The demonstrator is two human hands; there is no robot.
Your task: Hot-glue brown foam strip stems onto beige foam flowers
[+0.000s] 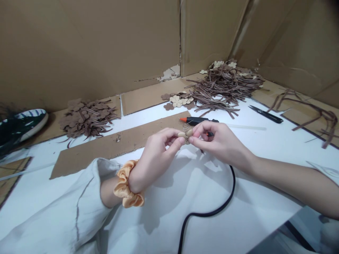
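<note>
Left grip (pixel 159 155) and right grip (pixel 219 146) pinch a small tan flower (pixel 184 134) — white surface (pixel 254 148), cardboard walls (pixel 87 46) behind, perhaps leather strips (pixel 225 86) piled.

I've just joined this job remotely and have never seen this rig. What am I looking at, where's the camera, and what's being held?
No machine here: this single view comes from a camera worn on a person's head, looking down at their own bare hands. The left hand and right hand pinch a small tan flower piece between their fingers. Just behind it lies a black glue gun with an orange tip. The white table also holds piles of brown flower cut-outs and brown strips, plus black-handled snips.
</note>
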